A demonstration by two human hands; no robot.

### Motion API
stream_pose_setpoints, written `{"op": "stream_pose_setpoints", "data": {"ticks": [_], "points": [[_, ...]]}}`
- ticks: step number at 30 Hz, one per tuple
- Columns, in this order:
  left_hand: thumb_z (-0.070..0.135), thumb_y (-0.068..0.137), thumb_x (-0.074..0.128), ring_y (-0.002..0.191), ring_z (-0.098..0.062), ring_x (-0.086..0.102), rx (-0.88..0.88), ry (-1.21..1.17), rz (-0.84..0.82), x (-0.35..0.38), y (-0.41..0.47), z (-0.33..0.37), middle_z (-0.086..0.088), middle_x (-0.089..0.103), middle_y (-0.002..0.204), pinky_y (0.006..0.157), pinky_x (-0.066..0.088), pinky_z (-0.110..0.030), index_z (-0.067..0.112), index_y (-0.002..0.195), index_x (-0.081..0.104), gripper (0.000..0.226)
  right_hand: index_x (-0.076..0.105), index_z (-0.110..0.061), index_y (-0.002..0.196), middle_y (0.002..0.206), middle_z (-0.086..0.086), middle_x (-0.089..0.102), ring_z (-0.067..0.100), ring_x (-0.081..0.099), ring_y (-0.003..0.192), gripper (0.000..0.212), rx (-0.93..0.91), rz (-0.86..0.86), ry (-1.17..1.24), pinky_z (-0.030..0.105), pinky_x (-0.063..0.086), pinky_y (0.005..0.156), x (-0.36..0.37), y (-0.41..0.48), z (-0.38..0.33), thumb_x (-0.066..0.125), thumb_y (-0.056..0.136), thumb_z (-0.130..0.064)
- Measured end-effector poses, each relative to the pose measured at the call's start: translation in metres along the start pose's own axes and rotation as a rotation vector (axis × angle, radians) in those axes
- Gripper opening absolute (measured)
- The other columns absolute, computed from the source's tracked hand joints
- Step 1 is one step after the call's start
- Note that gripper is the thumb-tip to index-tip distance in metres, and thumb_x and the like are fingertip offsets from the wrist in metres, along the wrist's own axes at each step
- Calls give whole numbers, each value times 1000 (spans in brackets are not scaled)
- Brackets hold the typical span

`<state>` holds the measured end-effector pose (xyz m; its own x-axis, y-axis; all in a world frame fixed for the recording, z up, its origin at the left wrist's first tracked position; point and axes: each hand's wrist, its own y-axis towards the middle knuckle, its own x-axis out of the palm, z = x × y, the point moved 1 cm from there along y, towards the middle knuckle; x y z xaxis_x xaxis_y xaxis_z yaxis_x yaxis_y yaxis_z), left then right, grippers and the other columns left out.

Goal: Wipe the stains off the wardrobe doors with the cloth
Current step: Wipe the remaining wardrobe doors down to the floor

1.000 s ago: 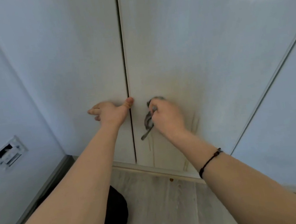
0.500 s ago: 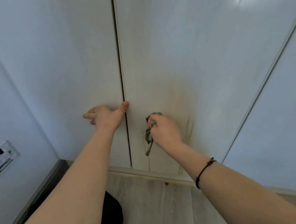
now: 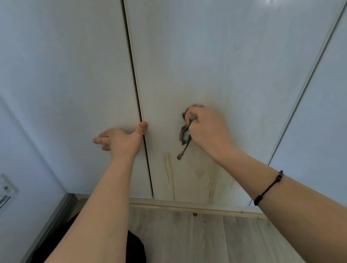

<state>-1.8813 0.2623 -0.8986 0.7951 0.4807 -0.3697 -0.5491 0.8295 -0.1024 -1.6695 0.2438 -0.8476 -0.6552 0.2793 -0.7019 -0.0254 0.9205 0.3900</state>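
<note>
Wardrobe doors (image 3: 211, 46): right hand (image 3: 209, 129) clenches cloth (image 3: 184, 134), left hand (image 3: 122, 140) flat, fingers released; drip stains (image 3: 169, 172) below left to do.

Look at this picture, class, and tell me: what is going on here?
A person is cleaning a wardrobe. The right hand grips a dark cloth and holds it against the right door, low down. The left hand rests flat on the left door, with its thumb at the gap between the two. Yellowish streaks run below the cloth, not yet wiped.
</note>
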Motion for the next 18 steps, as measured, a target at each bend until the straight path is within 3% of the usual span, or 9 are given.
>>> {"op": "stream_pose_setpoints", "data": {"ticks": [2,4,5,8,9,11,14,16,18], "points": [[61,78,74,149,-49,-3,0,-14,13,2,2,1,-28,-28,157,121,11,-49,-10,150,-18,136,59,-25,81,77,-8,57,19,52,75,29,-28,296,125,30,33,63,-43,20,-11,43,77,-2],[61,77,75,149,-48,-3,-26,-6,17,0,4,-1,-28,-28,157,120,12,-50,-10,150,-17,137,59,-25,83,72,-5,55,22,50,70,29,-42,387,129,32,32,59,-47,16,4,41,76,-4],[62,77,75,149,-49,-1,-26,9,17,-1,4,-1,-29,-27,157,120,13,-50,-10,150,-17,138,61,-26,86,76,-3,58,25,52,71,29,-30,286,24,32,33,60,-32,4,16,43,78,-6],[63,75,75,148,-52,3,-44,40,10,-6,5,-3,-32,-24,157,121,13,-48,-13,149,-15,139,69,-22,106,103,1,67,30,63,96,32,117,-347,-253,30,46,70,29,-52,63,49,87,-6],[63,75,75,147,-53,4,-46,34,7,-5,3,-3,-34,-24,156,122,13,-48,-13,149,-14,139,69,-18,113,111,2,69,30,64,100,34,146,-438,-307,31,49,73,34,-64,77,47,90,-6],[62,75,76,146,-55,4,-22,30,11,-3,2,0,-35,-23,156,122,12,-47,-14,149,-13,138,67,-16,116,115,6,69,31,63,99,33,110,-377,-354,32,49,72,21,-63,88,45,93,-6],[62,75,76,147,-54,4,-28,16,20,-2,4,1,-34,-23,156,122,12,-47,-14,149,-13,138,62,-25,111,103,3,68,29,63,93,28,47,-263,-368,33,42,66,-23,-47,84,42,96,-14],[64,74,76,147,-54,3,-25,25,11,-3,2,1,-34,-23,156,123,11,-48,-14,149,-12,140,57,-33,113,99,-2,67,27,61,89,25,51,-219,-383,34,42,69,-54,-50,82,35,101,-31],[64,74,76,147,-54,5,-32,37,4,-4,-3,0,-34,-21,157,122,13,-48,-14,150,-11,139,61,-38,119,102,-6,66,22,59,91,41,98,-144,-345,37,47,77,-86,-56,81,24,103,-48]]}}
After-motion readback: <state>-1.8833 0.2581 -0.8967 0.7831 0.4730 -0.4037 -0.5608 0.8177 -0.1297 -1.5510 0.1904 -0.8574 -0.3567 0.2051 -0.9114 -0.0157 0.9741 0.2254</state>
